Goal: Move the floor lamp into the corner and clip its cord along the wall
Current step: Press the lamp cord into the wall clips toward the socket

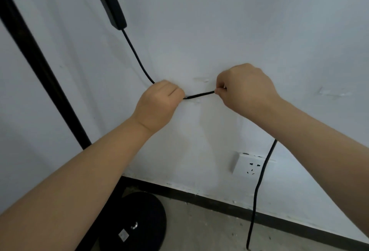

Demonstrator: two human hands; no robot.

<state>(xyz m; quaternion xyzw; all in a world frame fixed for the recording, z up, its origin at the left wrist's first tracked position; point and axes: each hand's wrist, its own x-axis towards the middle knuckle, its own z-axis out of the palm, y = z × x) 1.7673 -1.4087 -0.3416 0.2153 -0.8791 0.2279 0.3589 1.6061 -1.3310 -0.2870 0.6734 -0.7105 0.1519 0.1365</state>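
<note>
The black floor lamp pole [40,67] rises at the left, and its round black base [139,222] rests on the floor near the wall. A black cord [137,59] drops from an inline black switch box [109,1] and runs across the white wall. My left hand [157,105] is closed on the cord against the wall. My right hand [245,89] pinches the same cord a short span to the right. The cord's far end [257,191] hangs down from under my right forearm to the floor. Whether a clip sits under my left hand is hidden.
A white wall socket [249,167] sits low on the wall, right of centre, with the hanging cord crossing it. A dark skirting board [219,201] lines the bottom of the wall above the grey floor [199,230]. Faint tape marks [331,93] show on the wall.
</note>
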